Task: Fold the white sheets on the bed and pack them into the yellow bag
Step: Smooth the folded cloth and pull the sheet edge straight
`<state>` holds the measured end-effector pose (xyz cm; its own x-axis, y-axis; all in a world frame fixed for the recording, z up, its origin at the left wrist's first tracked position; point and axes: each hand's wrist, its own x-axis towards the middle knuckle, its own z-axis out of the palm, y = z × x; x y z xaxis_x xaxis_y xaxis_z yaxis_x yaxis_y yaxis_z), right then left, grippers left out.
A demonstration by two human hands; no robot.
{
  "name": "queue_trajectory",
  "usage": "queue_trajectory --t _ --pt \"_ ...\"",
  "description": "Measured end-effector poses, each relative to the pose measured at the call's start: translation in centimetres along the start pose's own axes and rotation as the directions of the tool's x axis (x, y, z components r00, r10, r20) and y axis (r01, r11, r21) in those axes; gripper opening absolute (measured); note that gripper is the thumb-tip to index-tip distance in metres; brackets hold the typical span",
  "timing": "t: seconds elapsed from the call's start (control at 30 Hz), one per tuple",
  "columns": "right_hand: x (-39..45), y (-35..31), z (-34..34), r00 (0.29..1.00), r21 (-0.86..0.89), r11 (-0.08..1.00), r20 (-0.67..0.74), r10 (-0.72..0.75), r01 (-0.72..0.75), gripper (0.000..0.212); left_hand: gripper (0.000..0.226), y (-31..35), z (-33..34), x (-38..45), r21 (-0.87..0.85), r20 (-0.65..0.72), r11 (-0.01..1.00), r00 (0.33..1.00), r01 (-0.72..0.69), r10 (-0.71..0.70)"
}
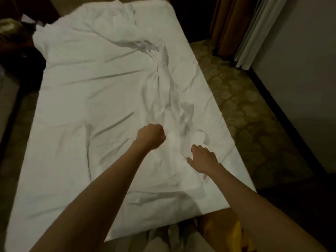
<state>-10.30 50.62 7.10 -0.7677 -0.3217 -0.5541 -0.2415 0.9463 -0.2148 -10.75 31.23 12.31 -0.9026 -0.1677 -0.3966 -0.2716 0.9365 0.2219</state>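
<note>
We see the white sheet (pixel 101 84) spread over the bed (pixel 181 33), its long way running from us to the far end. A bunched ridge runs the same way, just ahead of both hands. The left hand (pixel 151 136) is curled above it; whether it pinches cloth, we cannot tell. The right hand (pixel 202 159) lies spread on it. A yellow bag (pixel 227 230) sits below.

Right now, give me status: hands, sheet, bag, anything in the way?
Left hand curled above the sheet, grip unclear. Right hand open, fingers on the white sheet. Sheet unfolded, bunched ridge mid-bed. Yellow bag at the bed's foot. Nothing blocking.
</note>
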Motion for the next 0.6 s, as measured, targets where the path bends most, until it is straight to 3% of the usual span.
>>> queue_trajectory --t 0.27,0.43,0.6 --pt "11.3 3.4 10.7 0.987 0.182 0.979 0.145 0.062 -0.089 0.061 0.030 -7.2 17.8 3.9 0.027 0.250 0.977 0.945 0.212 -0.212" --pt "14.9 4.1 15.0 0.991 0.391 0.911 0.027 0.131 -0.131 0.089 0.062 -13.6 24.4 3.6 -0.088 0.212 0.875 0.867 0.476 -0.451" --pt "16.6 4.8 15.4 0.960 0.604 0.788 -0.131 0.246 -0.120 0.090 0.075 -18.1 26.9 4.1 -0.192 0.195 0.700 0.726 0.688 -0.660"
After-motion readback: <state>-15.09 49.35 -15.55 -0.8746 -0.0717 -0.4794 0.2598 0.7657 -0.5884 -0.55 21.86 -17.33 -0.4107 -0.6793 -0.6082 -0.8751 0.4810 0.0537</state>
